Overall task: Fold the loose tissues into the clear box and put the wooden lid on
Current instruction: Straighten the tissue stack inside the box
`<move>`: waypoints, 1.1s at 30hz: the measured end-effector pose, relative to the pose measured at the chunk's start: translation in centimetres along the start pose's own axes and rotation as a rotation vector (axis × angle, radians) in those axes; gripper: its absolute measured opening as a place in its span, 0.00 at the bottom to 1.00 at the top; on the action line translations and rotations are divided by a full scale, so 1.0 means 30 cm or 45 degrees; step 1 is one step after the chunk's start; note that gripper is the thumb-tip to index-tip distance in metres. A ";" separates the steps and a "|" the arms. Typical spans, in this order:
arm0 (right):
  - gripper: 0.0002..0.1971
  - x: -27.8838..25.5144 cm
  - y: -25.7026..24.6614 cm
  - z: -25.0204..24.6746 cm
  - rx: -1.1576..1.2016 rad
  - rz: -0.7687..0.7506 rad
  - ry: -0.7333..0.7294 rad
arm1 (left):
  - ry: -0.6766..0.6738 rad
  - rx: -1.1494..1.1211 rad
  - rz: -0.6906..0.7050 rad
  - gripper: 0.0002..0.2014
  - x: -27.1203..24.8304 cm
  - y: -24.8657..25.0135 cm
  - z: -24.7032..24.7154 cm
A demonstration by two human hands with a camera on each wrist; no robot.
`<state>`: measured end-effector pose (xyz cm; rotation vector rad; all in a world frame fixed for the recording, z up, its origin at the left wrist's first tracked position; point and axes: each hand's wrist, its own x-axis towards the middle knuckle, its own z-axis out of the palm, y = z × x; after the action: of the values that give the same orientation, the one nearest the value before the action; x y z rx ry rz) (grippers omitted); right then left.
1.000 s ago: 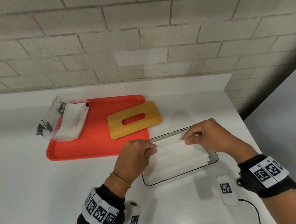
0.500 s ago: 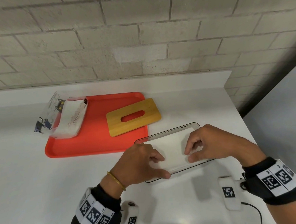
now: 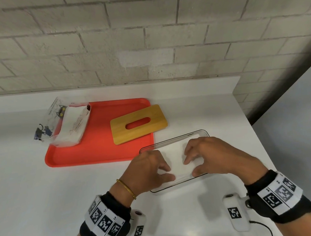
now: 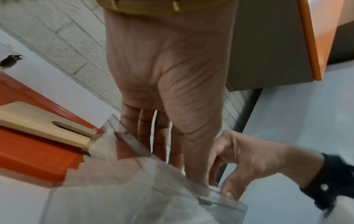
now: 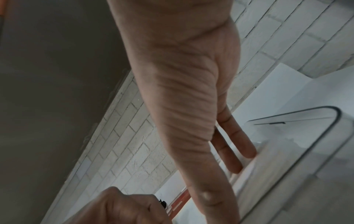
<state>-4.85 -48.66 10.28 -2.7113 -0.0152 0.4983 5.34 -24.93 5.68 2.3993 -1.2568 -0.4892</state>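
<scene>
Two hands at one clear box of tissues, counter top, wooden lid off.

Clear box [image 3: 203,133] stood on the white counter [image 3: 46,199], just right of the red tray [image 3: 101,151], with the white tissues [image 3: 175,153] lying flat inside. Left hand [image 3: 145,171] and right hand [image 3: 209,156] were both spread, fingers straight, pressing down on the tissues; each thumb lay at the box's near rim, gripping nothing. Wooden lid [image 3: 138,124], slotted, lay partly on the tray's right edge and partly on the counter, apart from the box. One opened tissue packet [image 3: 68,125] rested on the tray's far left corner, overhanging onto the counter.
</scene>
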 end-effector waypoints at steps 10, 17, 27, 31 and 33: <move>0.15 -0.003 -0.030 -0.030 -0.075 0.028 -0.082 | 0.127 0.082 0.053 0.18 -0.003 0.015 0.022; 0.10 0.008 -0.050 -0.027 -0.113 0.030 -0.070 | 0.159 0.084 0.106 0.19 -0.008 0.017 0.016; 0.06 0.020 -0.046 -0.043 -0.075 0.052 -0.105 | 0.173 0.089 0.082 0.22 -0.006 0.021 0.029; 0.06 0.027 -0.031 -0.036 -0.060 0.069 -0.099 | 0.241 0.081 0.108 0.20 -0.009 0.018 0.038; 0.06 0.028 -0.023 -0.036 -0.039 0.074 -0.097 | 0.245 0.059 0.101 0.19 -0.010 0.020 0.039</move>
<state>-3.64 -48.35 11.17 -2.7273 0.0358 0.6234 4.21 -25.21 4.99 2.3585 -1.2842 -0.2019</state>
